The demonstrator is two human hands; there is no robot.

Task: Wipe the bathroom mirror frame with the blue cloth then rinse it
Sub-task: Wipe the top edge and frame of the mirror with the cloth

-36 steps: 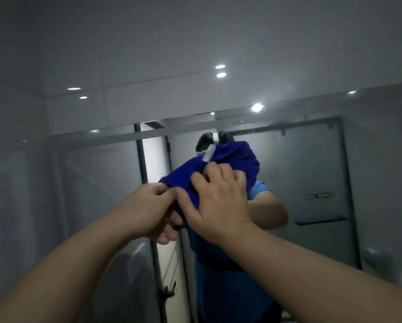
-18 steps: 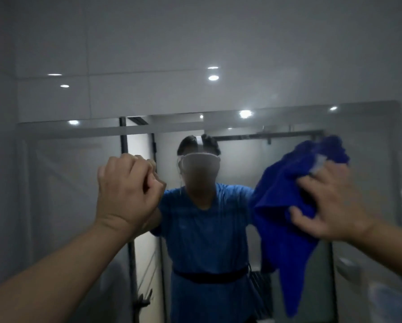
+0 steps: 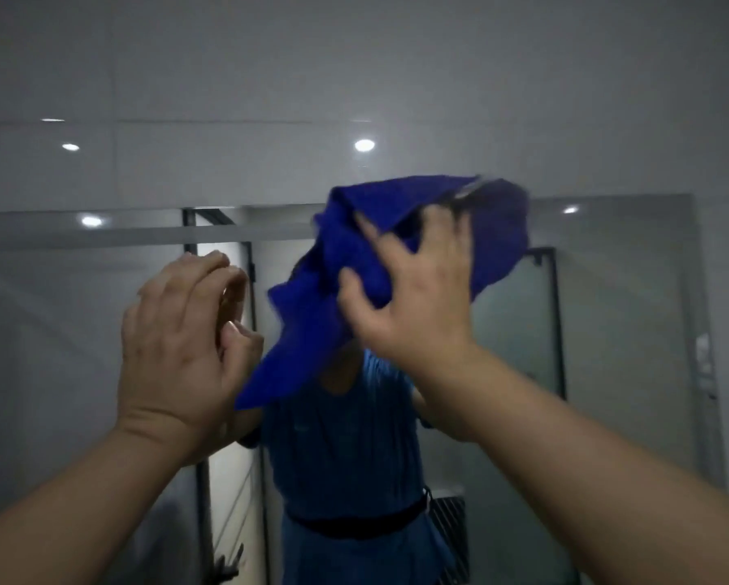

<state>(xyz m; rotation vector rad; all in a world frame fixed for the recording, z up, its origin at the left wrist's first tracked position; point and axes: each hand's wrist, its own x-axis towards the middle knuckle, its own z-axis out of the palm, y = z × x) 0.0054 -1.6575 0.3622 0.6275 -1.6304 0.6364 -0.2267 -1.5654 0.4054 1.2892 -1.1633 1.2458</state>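
Raised high against the mirror [image 3: 633, 331]: right hand [image 3: 413, 301], fingers spread and clutching the bunched blue cloth [image 3: 354, 280], upper fold level with the mirror's top edge [image 3: 607, 200], loose corner dangling down to the left. Just beside that corner, apart from it: left hand [image 3: 177, 344], empty, fingers curled loosely inward. Hidden behind cloth and right hand: the head of the reflected person; visible below, the blue top [image 3: 346, 449] with dark belt. Also reflected: a dark-framed door [image 3: 223, 373] behind the left hand, a frosted glass panel [image 3: 519, 331] at right, ceiling spotlights. Above the mirror, glossy grey wall tiles [image 3: 354, 78].
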